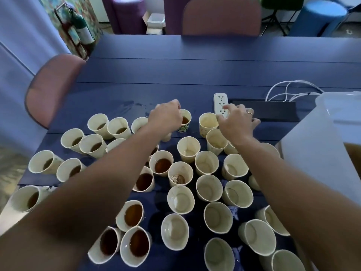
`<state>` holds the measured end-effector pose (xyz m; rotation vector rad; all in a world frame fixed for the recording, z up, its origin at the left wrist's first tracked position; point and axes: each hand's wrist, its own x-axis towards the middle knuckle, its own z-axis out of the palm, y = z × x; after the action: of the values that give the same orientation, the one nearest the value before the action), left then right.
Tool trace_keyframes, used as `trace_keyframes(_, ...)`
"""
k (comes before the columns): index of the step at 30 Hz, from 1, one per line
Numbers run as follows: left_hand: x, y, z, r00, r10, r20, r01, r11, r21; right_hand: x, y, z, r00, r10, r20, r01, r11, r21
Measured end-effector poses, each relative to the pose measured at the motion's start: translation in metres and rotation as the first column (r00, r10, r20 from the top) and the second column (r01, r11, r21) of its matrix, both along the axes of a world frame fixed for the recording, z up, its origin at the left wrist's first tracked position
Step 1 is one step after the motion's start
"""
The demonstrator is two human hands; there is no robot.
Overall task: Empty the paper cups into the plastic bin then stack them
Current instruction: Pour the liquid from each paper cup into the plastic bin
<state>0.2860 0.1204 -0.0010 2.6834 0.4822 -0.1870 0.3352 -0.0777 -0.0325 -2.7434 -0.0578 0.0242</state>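
Note:
Several paper cups stand on the dark blue table (195, 75). Those on the left and in the front middle hold brown liquid (133, 215); those on the right are empty (209, 187). My left hand (166, 118) reaches to the far row, its fingers curled at the rim of a patterned cup of brown liquid (185, 122). My right hand (237, 122) hovers with spread fingers beside an empty cup (208, 122), its thumb side at the rim. The translucent plastic bin (320, 145) stands at the right edge with brown liquid in it.
A white power strip (219, 100) with white cables (289, 90) and a black flat panel (273, 110) lie just behind my right hand. A wet spill (132, 105) shows behind the cups. Pink chairs stand at the left (48, 85) and the far side (220, 16).

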Motion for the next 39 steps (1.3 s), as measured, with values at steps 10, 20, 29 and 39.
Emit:
trace_keyframes(10,0.063,0.004,-0.029,0.975,-0.052,-0.216,0.103,0.967,0.234,-0.070,-0.044,0.016,0.997,-0.068,-0.028,0.073,0.967,0.243)
trace_keyframes(20,0.057,-0.001,-0.038,0.974,-0.010,-0.227,0.075,0.958,0.278,-0.121,-0.059,0.029,0.997,-0.077,-0.003,0.073,0.931,0.358)
trace_keyframes(29,0.050,-0.006,-0.012,0.997,0.004,-0.075,0.018,0.954,0.301,-0.135,-0.062,0.043,0.999,-0.048,0.002,0.043,0.916,0.399)
trace_keyframes(39,-0.003,-0.030,0.088,0.993,0.109,0.048,-0.117,0.967,0.224,-0.136,-0.060,0.086,0.985,0.167,-0.050,-0.129,0.891,0.436)
